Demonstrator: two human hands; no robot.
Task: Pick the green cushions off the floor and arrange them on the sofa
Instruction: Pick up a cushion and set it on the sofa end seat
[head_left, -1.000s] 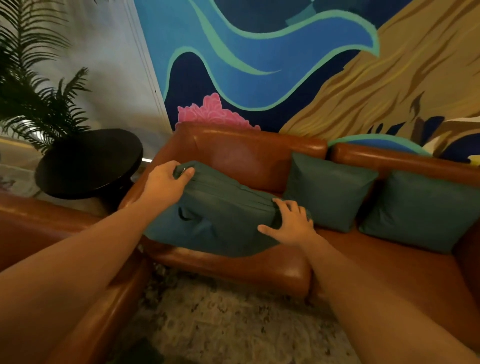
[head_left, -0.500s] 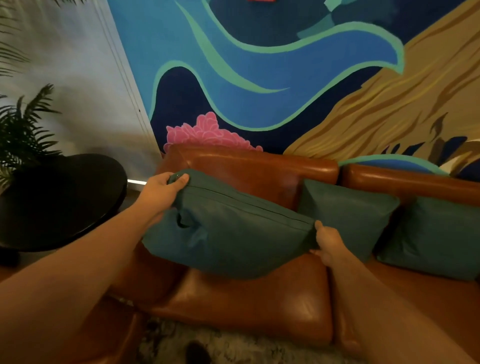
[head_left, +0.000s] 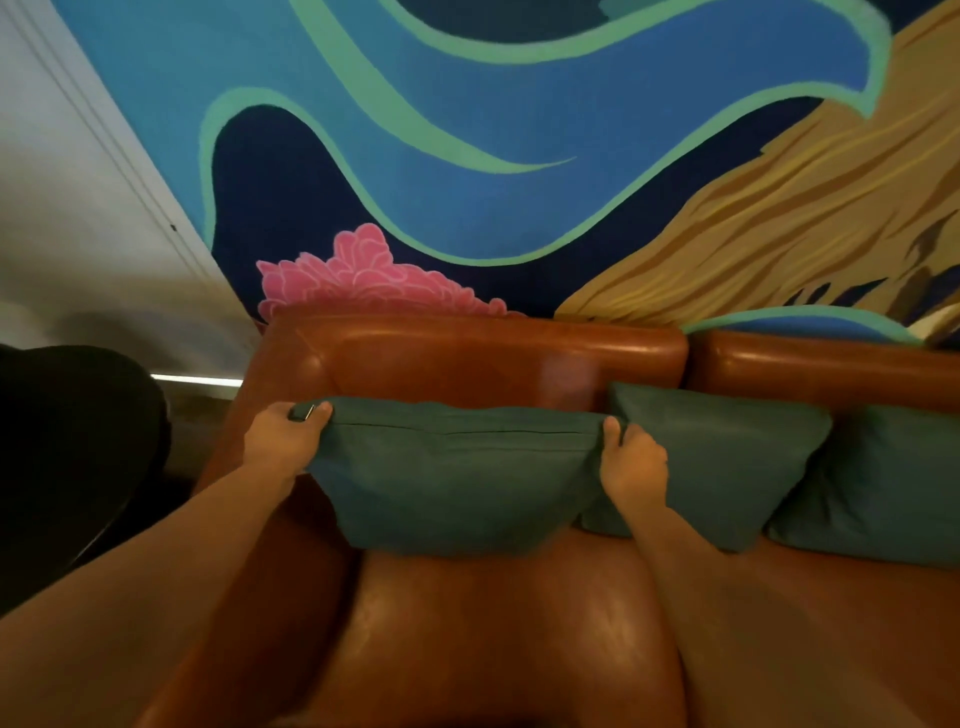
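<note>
At the left end of the sofa (head_left: 467, 358), up against its brown leather back, I hold a green cushion (head_left: 457, 483) by its two upper corners. My left hand (head_left: 283, 441) grips the left corner, thumb over the top edge. My right hand (head_left: 634, 462) pinches the right corner, and the fingers (head_left: 612, 431) are curled into the fabric there. The cushion stands nearly upright with its zip seam running along the top. Its lower edge looks to be touching the seat, though I cannot tell how much weight has settled.

To the right, a second cushion (head_left: 727, 467) leans on the backrest, just behind my right hand and overlapped by the one I hold. A third cushion (head_left: 883, 488) sits beside that at the right edge of the view. I judge this to be the placing step for the last of three (no floor shows here, so more may lie out of sight).

Next I would press the cushion back until it leans by itself, nudge it left so it clears its neighbour, and let go with both hands.

No brand, label or lettering can be read. The small grey tab (head_left: 305, 413) under my left thumb, probably the zip pull, is too small to show any mark, and the painted wall carries only shapes.
</note>
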